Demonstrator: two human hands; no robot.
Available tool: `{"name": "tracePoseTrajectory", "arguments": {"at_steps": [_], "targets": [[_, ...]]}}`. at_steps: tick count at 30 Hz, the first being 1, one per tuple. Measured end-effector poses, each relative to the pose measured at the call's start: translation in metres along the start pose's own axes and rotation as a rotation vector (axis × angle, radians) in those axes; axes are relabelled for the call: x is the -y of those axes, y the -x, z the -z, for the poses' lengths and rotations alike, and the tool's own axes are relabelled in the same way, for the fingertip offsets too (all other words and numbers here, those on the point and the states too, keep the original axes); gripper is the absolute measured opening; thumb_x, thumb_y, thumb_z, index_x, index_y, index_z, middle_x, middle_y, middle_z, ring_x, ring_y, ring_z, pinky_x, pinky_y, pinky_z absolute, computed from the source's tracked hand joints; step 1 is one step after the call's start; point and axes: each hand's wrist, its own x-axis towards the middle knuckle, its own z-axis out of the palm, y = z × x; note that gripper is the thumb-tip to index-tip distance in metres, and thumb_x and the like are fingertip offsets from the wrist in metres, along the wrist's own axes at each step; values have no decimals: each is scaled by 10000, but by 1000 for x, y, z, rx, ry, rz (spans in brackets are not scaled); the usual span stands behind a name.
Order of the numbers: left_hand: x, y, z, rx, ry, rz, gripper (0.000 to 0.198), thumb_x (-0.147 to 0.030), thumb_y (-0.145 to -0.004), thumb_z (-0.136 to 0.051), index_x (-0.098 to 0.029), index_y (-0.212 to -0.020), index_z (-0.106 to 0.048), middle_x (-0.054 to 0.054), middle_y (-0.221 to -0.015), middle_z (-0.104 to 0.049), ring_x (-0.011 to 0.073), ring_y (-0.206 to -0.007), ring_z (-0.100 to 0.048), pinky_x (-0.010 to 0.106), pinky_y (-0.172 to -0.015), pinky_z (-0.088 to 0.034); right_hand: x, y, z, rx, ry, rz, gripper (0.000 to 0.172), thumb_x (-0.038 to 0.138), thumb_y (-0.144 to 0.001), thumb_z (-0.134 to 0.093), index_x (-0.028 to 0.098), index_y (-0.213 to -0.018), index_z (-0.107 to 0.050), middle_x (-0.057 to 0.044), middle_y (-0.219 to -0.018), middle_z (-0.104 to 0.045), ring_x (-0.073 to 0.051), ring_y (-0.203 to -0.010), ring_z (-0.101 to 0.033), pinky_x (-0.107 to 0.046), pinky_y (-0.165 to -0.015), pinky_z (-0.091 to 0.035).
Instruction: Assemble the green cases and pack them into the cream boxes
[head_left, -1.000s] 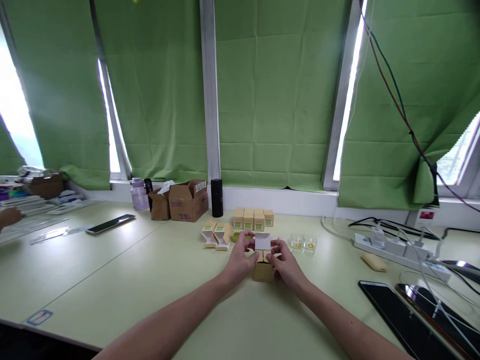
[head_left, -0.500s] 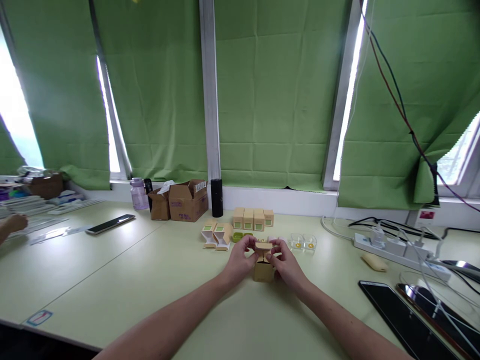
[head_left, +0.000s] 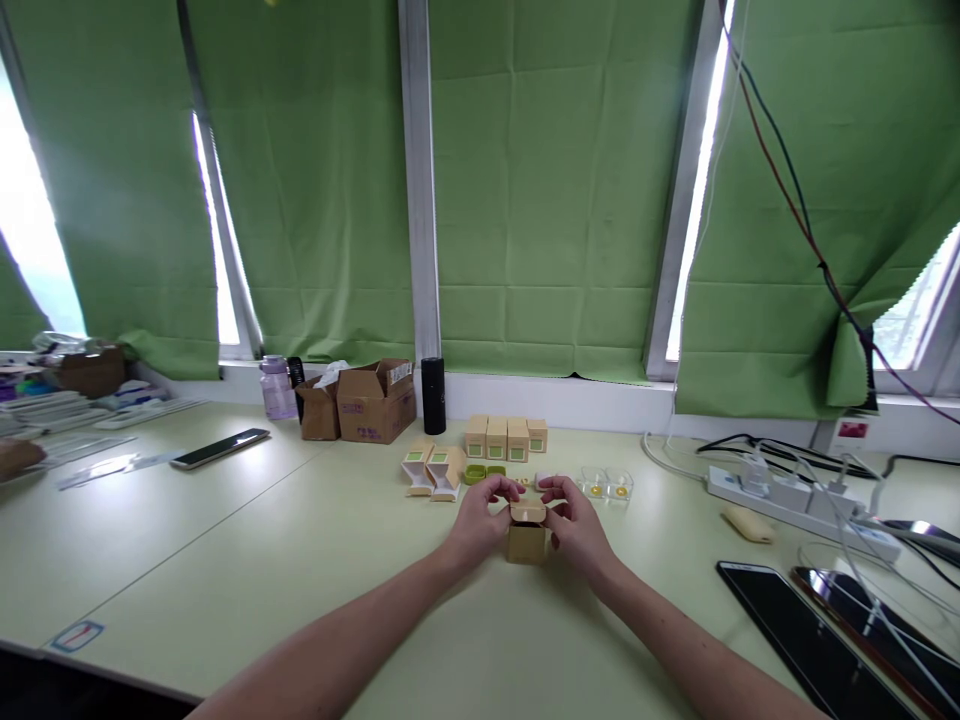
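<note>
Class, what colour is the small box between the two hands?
Brown: the small box shows best in the head view.

Small brown cardboard box (head_left: pixel 526 545), upright on pale tabletop (head_left: pixel 480 640), lid (head_left: pixel 528 513) ajar over its top

The flap hides most of the inside of the small box (head_left: pixel 526 547), and the hands, left (head_left: pixel 478 522) and right (head_left: pixel 577 525), cover parts of its sides; exact fingertip contact is unclear. Print on the standing boxes (head_left: pixel 517 440) is too small to read. A co-worker's hand (head_left: pixel 18 457) is blurred and cut off at the left edge, the black tablet (head_left: pixel 802 630) at the bottom.
</note>
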Motion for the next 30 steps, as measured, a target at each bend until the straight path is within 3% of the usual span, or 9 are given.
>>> {"name": "tracePoseTrajectory", "arguments": {"at_steps": [4,8,16,19,23,26,30], "targets": [[3,-1,0,-3,11,-7,70,-157,-735,-645,-200,-757,-595,76,-986,-776,256,-996,-705,370,-893,-474,12,5,5,-3,51,175,197,369,-836,-611,222,-961,-654,-75,-976,-652,-210,-798,-585,-285,-574,-456],[6,-2,0,-7,28,-12,70,-165,-737,-660,-200,-759,-604,71,-978,-780,255,-990,-708,374,-894,-484,23,11,10,19,160,291,151,381,-892,-615,235,-878,-652,-71,-929,-662,-220,-820,-606,-306,-643,-491],[-3,0,4,7,62,-44,103,-135,-723,-574,-198,-784,-628,81,-997,-760,272,-1036,-687,394,-935,-489,23,14,11,69,270,443,65,205,-877,-585,244,-848,-629,-55,-929,-634,-199,-785,-608,-314,-642,-512],[-10,2,8,-12,-4,-119,124,-143,-772,-554,-204,-829,-645,84,-1030,-742,269,-1057,-672,407,-963,-482,22,14,12,67,301,473,76,195,-882,-581,242,-844,-627,-57,-928,-631,-199,-782,-608,-319,-644,-519],[-20,4,16,-41,-232,-308,81,-206,-874,-578,-222,-831,-644,69,-896,-690,256,-921,-631,413,-906,-467,22,15,13,64,333,506,82,193,-888,-583,244,-843,-630,-64,-913,-629,-204,-773,-603,-329,-636,-524],[-24,3,22,9,-393,-426,79,-209,-875,-605,-233,-810,-642,51,-782,-650,247,-816,-590,424,-870,-436,22,15,14,61,360,523,89,192,-889,-581,246,-843,-634,-63,-883,-625,-211,-771,-598,-331,-626,-520],[-22,2,27,90,-464,-484,57,-201,-853,-626,-241,-846,-665,34,-711,-631,232,-739,-567,428,-857,-420,22,15,14,62,397,540,101,188,-888,-577,250,-839,-640,-61,-857,-625,-218,-774,-590,-330,-618,-505]]}}
